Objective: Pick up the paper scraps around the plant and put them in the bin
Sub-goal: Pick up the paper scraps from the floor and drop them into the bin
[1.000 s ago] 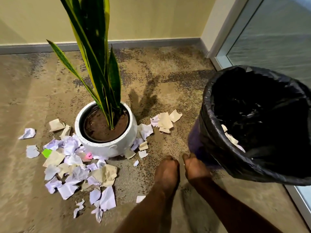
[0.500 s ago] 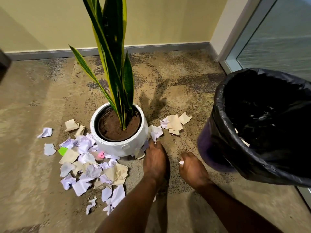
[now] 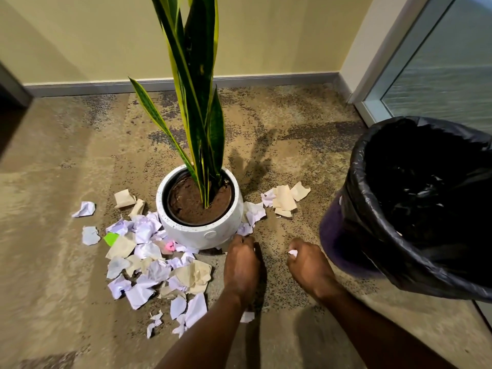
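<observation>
A snake plant stands in a white pot [image 3: 202,237] on the carpet. Paper scraps [image 3: 149,265], white, beige, one green and one pink, lie thick to the pot's left and front. A smaller cluster of scraps [image 3: 285,199] lies to its right. My left hand [image 3: 241,262] is down at the pot's foot, fingers curled over scraps there, which it mostly hides. My right hand [image 3: 310,267] pinches a small white scrap [image 3: 292,253] beside the bin [image 3: 358,187], a purple bin with a black liner, at the right.
One loose white scrap [image 3: 247,316] lies by my left forearm. A yellow wall with a grey skirting [image 3: 266,82] runs behind the plant. A glass door frame [image 3: 372,113] stands at the right, behind the bin. Bare carpet stretches to the left.
My left hand moved forward from the open carpet to the pot's foot and curled over scraps. My right hand picked up a small white scrap. The camera shifted left.
</observation>
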Available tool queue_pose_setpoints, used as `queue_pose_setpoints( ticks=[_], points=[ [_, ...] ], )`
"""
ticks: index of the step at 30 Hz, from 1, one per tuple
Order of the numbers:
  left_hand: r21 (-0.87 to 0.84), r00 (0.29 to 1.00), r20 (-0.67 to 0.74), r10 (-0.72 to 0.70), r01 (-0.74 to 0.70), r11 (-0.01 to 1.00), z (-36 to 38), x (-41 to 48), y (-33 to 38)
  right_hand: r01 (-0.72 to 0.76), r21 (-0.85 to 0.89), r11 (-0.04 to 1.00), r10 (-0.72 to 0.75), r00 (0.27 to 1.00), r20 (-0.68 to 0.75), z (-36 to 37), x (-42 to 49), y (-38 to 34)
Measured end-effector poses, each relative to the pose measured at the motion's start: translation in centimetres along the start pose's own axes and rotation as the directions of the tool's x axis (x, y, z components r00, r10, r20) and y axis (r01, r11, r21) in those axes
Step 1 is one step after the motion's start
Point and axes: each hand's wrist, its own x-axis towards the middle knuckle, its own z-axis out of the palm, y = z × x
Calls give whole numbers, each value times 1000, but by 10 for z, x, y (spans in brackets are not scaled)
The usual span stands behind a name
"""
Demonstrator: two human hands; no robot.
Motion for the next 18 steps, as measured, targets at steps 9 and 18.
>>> queue_pose_setpoints(
  ticks=[9,18],
  points=[
    [-21,992,101,-79,82,996,5,-23,-16,115,106,988,-113,993,-23,8,28,-51],
    [29,989,145,1,-5,1000,3,-20,-19,347,-92,933,-327,927,186,35,47,-87]
  ],
)
